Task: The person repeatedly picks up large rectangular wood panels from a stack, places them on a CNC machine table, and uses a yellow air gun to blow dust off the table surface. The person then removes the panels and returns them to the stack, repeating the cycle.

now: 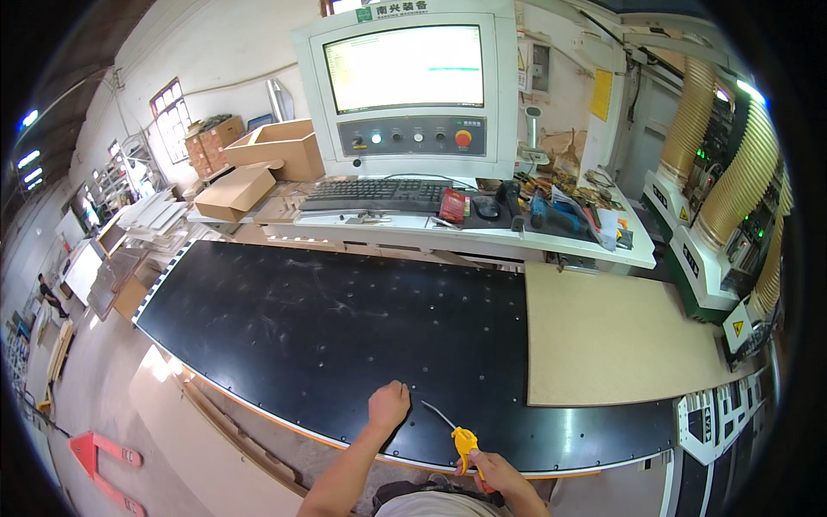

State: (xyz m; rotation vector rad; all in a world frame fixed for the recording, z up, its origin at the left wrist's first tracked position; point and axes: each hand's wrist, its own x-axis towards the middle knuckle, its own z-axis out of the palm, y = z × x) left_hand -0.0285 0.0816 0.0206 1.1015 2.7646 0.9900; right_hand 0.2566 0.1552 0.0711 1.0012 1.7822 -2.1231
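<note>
At the near edge of the black surface (327, 319), the left hand (389, 405) rests knuckles-up, its fingers curled shut on nothing that shows. Just to its right, the right hand (500, 472) has its fingers wrapped round a yellow air gun (465, 443), whose thin nozzle points up-left over the black surface and ends close to the left hand. Judging by the surface, the blowing-off looks well along: the black top shows only faint smears and rows of small holes, with no chips in sight. A brown board (612, 336) lies on its right part, touching it. Beyond stand a keyboard (376, 194) and a control console (405, 86) with a lit screen.
</note>
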